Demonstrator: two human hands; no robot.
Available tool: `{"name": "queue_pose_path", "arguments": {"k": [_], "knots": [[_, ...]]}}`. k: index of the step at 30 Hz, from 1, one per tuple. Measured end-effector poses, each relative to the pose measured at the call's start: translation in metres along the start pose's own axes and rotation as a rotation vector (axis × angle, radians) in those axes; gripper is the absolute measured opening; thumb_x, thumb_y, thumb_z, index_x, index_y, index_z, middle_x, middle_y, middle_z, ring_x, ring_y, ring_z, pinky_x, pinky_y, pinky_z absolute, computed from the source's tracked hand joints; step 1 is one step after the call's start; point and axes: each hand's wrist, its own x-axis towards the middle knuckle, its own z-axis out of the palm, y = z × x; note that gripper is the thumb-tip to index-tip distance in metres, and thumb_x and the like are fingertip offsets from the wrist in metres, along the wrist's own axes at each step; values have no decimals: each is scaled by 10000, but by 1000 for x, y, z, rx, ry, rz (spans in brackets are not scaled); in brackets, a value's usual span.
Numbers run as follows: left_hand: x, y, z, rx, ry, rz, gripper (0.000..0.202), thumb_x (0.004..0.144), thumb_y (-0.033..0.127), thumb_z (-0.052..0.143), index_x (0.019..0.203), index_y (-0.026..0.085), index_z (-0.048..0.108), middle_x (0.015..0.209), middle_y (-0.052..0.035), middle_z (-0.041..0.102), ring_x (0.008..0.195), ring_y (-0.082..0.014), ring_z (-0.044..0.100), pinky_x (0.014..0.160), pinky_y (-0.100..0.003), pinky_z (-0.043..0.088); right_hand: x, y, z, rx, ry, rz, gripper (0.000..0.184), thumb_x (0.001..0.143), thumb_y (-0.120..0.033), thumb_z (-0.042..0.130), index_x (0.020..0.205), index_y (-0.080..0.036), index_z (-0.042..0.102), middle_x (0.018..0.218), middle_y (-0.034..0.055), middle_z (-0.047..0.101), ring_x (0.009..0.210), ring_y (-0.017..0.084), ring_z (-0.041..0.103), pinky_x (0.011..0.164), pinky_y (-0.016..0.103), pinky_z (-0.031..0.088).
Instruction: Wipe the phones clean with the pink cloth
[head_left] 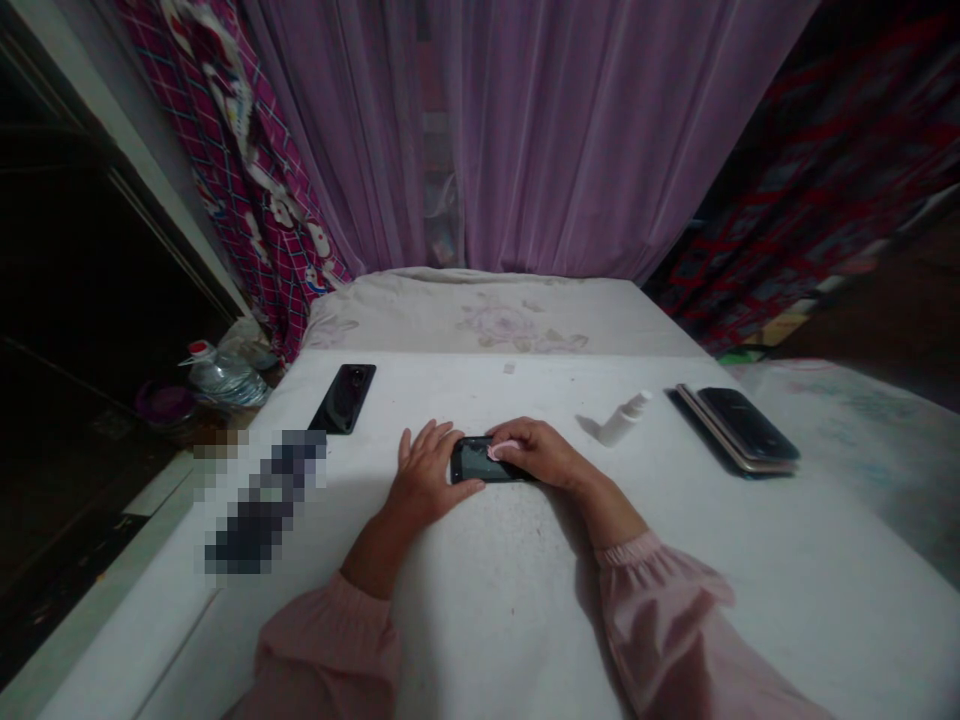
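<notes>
A black smartphone [480, 461] lies flat on the white table top [480, 560], its screen facing up. My left hand [429, 473] rests against its left end, with the thumb along the near edge. My right hand [538, 452] covers the right end and pinches a small pink cloth [501, 450] against the screen. Another black phone [343, 398] lies to the far left, and a white spray bottle [624, 418] stands tipped over to the right.
A dark phone on a pale case [739, 430] lies at the right. A pixelated object [266, 500] covers part of the table's left side. A plastic bottle [225, 378] and a purple bowl [165, 402] sit beyond the left edge. Bedding and purple curtains lie ahead.
</notes>
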Motion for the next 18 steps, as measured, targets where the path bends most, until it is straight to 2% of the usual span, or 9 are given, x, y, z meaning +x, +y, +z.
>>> {"name": "queue_pose_path", "arguments": {"k": [3,6,11,15,18], "knots": [[1,1,0,1,-9,-7,641,768,507,725,1301,217,518,1435,-143,506,1397,-343,358,1148,-617,157,2,-2,6,-129,142,47,158,860,-289,614,905,-210,744,870,44,741,814,175,650,771,289,480],[0,2,-1,7,1,-6,634,772,503,725,1299,217,521,1432,-143,510,1395,-346,360,1147,-618,162,3,-3,7,-198,178,72,161,858,-299,615,895,-214,746,867,49,740,814,183,644,763,296,474],[0,0,0,16,14,6,634,776,515,716,1298,216,517,1431,-143,511,1392,-344,366,1144,-617,177,-2,1,-8,-28,34,96,127,809,-295,661,830,-203,744,849,36,735,789,166,654,750,282,494],[-1,-2,0,19,23,12,621,785,507,708,1299,216,517,1426,-145,517,1387,-343,376,1143,-614,184,-9,3,-23,105,-110,97,108,752,-315,718,776,-215,751,1028,36,724,902,176,665,825,306,513],[-1,-3,1,25,39,14,614,788,497,706,1299,210,522,1422,-150,521,1381,-346,384,1142,-609,191,-12,2,-28,105,-150,119,85,739,-306,732,764,-230,762,1094,39,710,995,193,656,885,328,505]]}}
